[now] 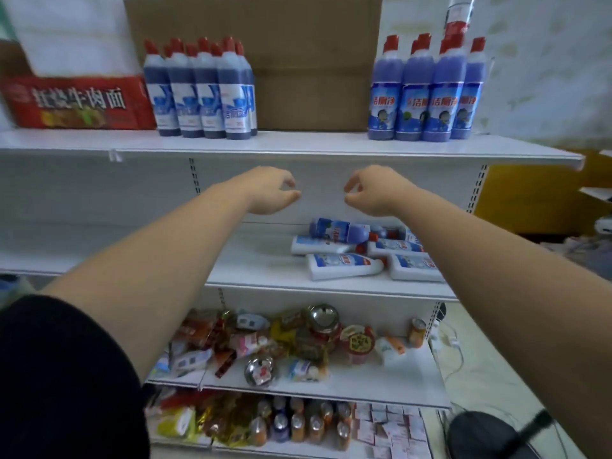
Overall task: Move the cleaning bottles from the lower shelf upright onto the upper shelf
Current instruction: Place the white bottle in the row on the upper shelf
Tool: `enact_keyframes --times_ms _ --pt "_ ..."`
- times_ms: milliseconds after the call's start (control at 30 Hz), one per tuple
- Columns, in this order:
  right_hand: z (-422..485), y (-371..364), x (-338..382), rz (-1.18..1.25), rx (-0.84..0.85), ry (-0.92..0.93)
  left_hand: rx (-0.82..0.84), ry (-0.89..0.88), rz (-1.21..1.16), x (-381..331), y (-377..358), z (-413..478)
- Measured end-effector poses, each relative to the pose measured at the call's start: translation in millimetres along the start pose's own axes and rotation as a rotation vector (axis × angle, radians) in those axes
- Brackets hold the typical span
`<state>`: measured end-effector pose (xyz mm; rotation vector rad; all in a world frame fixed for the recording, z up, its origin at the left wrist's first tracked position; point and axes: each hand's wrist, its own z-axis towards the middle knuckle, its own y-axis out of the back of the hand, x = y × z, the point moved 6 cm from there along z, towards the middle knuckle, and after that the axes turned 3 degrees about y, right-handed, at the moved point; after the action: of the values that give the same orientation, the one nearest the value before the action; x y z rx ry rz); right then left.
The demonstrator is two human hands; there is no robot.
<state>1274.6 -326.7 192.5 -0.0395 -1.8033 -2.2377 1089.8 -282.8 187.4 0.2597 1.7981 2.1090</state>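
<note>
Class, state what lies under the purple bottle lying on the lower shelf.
The purple bottle rests on white bottles lying flat; the right arm hides the pile's right end.

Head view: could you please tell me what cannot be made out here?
In the head view:
Lying white cleaning bottles on the lower shelf: the right forearm covers some, so no count.
Dark blue red-capped bottles, upper shelf: front row hides the back row.
Red printed carton: blurred, cut off by the left edge.

Perhaps six white and purple bottles (344, 266) lie toppled on the lower shelf (261, 260).
</note>
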Motion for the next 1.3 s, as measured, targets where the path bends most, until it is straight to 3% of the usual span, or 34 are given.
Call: enact_keyframes --times_ms 367,767,900,1033,1300 --pt "-48.6 -100.6 14.2 -0.083 0.219 -0.201 0.206 -0.003 -0.073 71.7 -79.6 -48.6" --pt "1.0 -192.6 -68.8 0.028 0.314 -0.5 0.261 -0.02 -0.116 75.5 -178.9 53.1" --pt "32.8 -225.5 -101.5 0.199 0.262 -0.676 0.26 -0.011 -0.069 72.7 -217.4 106.9" --pt "50.3 -260.8 -133.0 0.501 0.091 -0.92 0.282 -0.014 -0.067 68.6 -246.8 151.3" --pt "69.8 -286.1 -156.9 0.693 -0.115 -1.124 0.334 -0.05 0.042 57.1 -289.3 192.8"
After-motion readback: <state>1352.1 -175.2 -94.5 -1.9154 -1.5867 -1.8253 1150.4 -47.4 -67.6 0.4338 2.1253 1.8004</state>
